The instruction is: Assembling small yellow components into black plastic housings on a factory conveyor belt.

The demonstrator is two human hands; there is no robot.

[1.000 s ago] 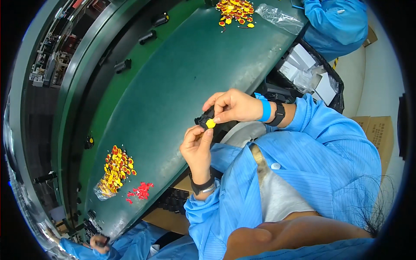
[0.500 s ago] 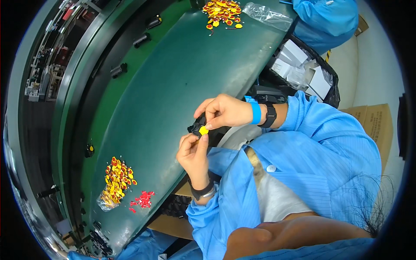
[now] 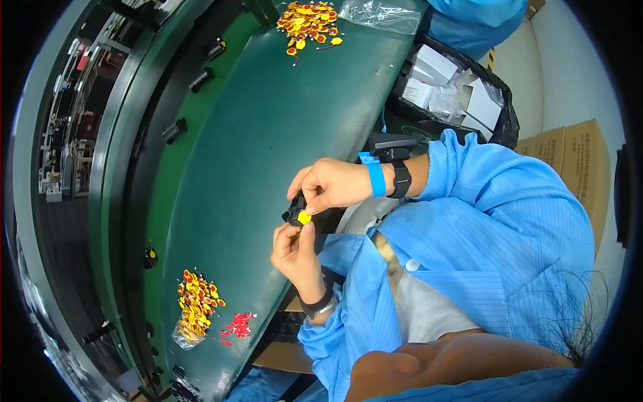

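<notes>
Both my hands meet above the near edge of the green work surface, around a small black plastic part (image 3: 293,213). A flat yellow piece (image 3: 305,217) with a many-sided outline lies against it, between my two thumbs. My left hand (image 3: 299,260), closed, supports the black part from below, its thumb at the yellow piece's lower edge. From the other side comes my right hand (image 3: 338,184), fingers bent over the black part and thumb pressed at the yellow piece. Whether the yellow piece is attached to the part is too small to tell.
Piles of yellow-and-red pieces (image 3: 195,301) (image 3: 308,23) lie on the green surface (image 3: 268,120), beside small red bits (image 3: 238,325) and a clear plastic bag (image 3: 382,15). Black parts (image 3: 174,130) sit on a green strip beyond. A black-lined bin (image 3: 512,124) stands right; a cardboard box (image 3: 583,154) behind.
My hands, still together on the black part, have shifted only slightly. The piles and surface appear moved in the picture as the view turned a little.
</notes>
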